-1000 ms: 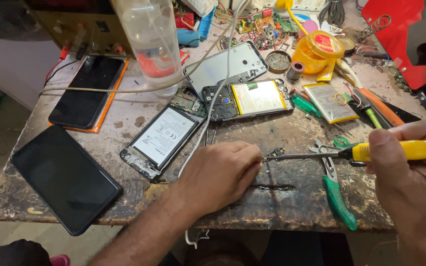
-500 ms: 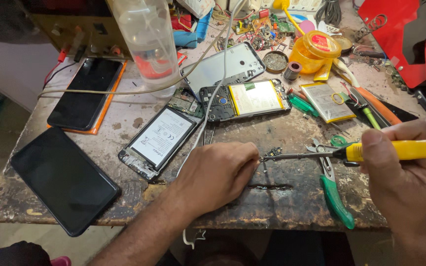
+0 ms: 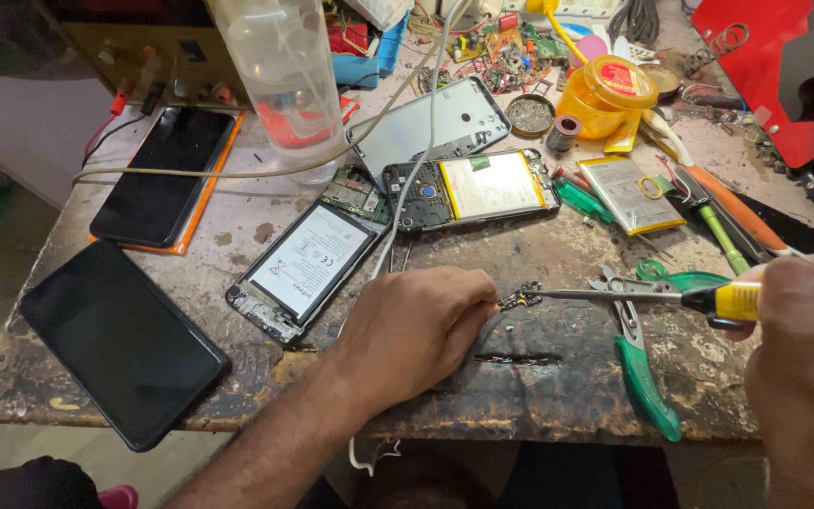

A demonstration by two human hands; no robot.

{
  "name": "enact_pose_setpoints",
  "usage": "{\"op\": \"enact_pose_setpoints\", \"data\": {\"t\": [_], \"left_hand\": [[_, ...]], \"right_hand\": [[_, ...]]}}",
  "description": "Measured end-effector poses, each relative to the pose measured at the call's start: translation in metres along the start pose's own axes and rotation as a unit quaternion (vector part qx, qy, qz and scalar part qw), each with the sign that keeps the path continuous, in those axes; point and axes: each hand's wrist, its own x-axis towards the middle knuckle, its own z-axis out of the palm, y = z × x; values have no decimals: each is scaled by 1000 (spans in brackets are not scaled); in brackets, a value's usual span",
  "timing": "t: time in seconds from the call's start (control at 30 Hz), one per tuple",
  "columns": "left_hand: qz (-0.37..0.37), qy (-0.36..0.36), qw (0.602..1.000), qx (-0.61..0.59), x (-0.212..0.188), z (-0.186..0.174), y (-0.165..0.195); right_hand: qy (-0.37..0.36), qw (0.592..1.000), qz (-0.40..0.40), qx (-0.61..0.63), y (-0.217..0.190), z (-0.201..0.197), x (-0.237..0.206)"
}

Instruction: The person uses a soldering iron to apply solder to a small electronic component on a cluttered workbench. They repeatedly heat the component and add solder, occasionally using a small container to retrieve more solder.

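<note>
Head: right hand grips yellow-handled iron.

Left hand pinches small circuit part beside green pliers; right hand holds yellow-handled soldering iron, tip touching part.

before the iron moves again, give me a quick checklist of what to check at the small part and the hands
1. Left hand pins the small part at the fingertips: ok.
2. Soldering iron tip meets the part: ok.
3. Right hand grips the yellow handle, clear of the metal shaft: ok.
4. Left fingertips clear of the hot tip: not ok, very close.
5. Green pliers lie under the shaft: not ok.
6. Tip temperature: cannot tell.
</note>
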Motion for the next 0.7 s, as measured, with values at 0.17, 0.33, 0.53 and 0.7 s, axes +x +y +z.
{"op": "enact_pose_setpoints", "data": {"t": [0.17, 0.33, 0.53, 0.7], "left_hand": [[20, -3, 1000, 9, -1, -1, -1], [19, -8, 1000, 20, -1, 0, -1], [21, -5, 1000, 21, -1, -1, -1], [23, -6, 999, 31, 0, -1, 0]], "right_hand": [[-20, 999, -16, 19, -7, 0, -3], [-40, 999, -6, -7, -11, -2, -2], [-45, 999, -30, 0, -20, 2, -1], [-46, 999, -20, -19, -23, 4, 1]]}}
